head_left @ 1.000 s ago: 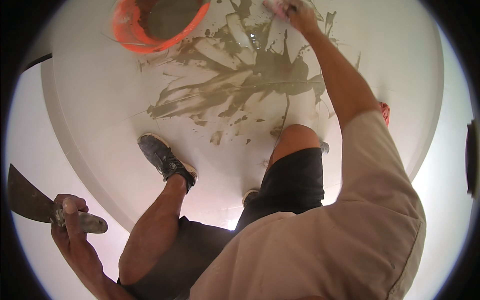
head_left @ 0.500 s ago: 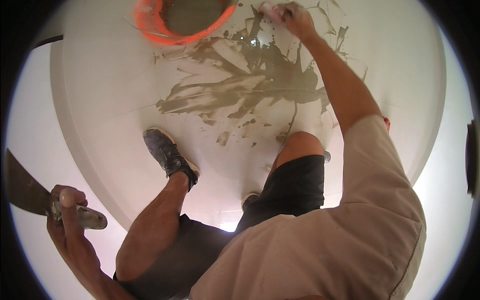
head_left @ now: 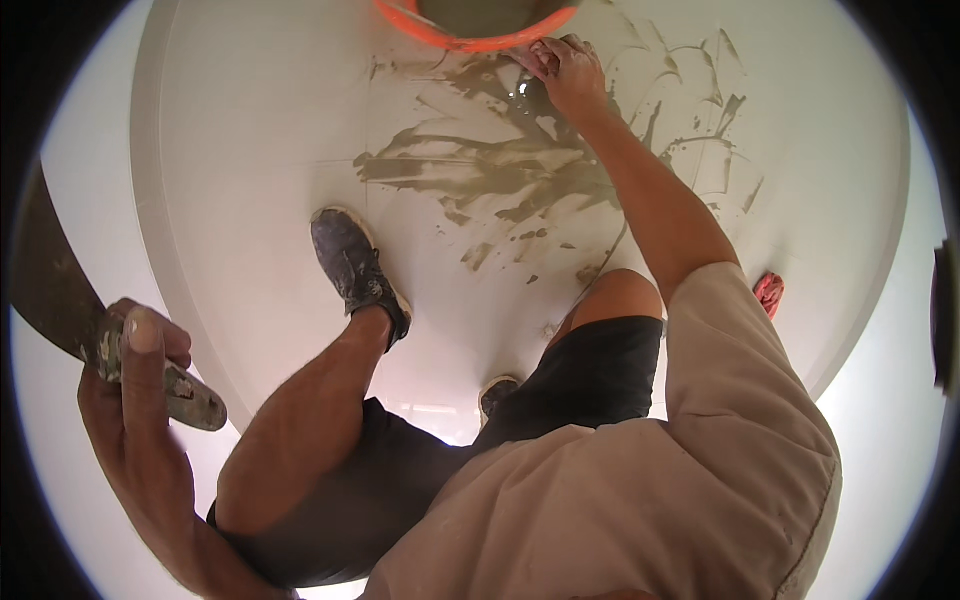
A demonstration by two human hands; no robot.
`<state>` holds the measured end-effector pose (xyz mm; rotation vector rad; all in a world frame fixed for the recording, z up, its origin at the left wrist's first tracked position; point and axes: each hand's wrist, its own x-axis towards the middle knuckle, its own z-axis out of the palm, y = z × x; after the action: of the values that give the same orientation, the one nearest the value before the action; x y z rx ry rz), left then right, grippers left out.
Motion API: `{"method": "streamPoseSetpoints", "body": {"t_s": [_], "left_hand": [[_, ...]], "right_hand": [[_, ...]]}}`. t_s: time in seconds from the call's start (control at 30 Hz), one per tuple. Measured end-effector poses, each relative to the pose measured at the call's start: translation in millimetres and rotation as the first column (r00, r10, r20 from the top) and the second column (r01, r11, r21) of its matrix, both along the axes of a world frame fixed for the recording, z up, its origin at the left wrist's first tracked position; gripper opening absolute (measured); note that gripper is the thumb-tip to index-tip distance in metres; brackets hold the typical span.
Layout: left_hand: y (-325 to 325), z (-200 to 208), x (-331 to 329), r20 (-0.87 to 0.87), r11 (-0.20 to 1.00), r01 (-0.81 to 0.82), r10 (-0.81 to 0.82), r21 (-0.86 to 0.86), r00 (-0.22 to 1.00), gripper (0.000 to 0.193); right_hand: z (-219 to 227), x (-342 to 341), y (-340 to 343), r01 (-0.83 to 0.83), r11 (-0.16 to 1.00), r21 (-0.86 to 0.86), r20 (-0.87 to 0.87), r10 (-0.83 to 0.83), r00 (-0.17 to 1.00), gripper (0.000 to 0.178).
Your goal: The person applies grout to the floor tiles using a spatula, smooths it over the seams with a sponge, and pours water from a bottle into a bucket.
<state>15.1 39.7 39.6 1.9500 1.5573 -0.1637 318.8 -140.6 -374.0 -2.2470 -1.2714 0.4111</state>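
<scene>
A putty knife [head_left: 160, 385] with a worn, stained handle and a broad dark blade is gripped in my left hand [head_left: 145, 400], off to the left side. My right hand [head_left: 575, 75] reaches far forward over the floor with its fingers curled, just under the rim of an orange bucket [head_left: 470, 43]. A pale, pinkish thing shows at those fingers, but its kind is hidden. Grey-brown wet paste fills the part of the bucket in view. More of that paste [head_left: 480, 165] lies smeared in streaks over the pale tiles below the right hand.
My shoe [head_left: 345, 255] stands on the tiled floor [head_left: 260, 130] left of the smears. A crumpled red thing [head_left: 769, 293] lies beyond my right sleeve. Thin paste streaks [head_left: 725, 120] spread to the right of the bucket.
My right hand has come nearer and left over the smears, to just below the bucket's rim. The view has shifted, so the bucket sits further right. My left hand keeps hold of the putty knife.
</scene>
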Motion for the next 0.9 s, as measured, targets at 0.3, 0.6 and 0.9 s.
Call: {"method": "streamPoseSetpoints", "body": {"t_s": [0.3,0.6,0.9], "left_hand": [[3,-4,-13,-0.044,1.000,0.026,-0.026,-0.004,0.999,0.053],[3,-1,-41,-0.020,0.998,-0.061,0.060,-0.006,0.998,0.052],[10,-10,-40,-0.056,0.993,0.074,-0.079,-0.089,0.995,0.055]], "right_hand": [[-6,-97,66,0.002,1.000,0.005,0.147,-0.003,0.989,0.022],[29,-124,71,-0.609,0.759,-0.231,-0.077,0.610,0.789,0.031],[23,-175,148,-0.905,0.263,-0.335,-0.091,0.947,0.309,0.022]]}}
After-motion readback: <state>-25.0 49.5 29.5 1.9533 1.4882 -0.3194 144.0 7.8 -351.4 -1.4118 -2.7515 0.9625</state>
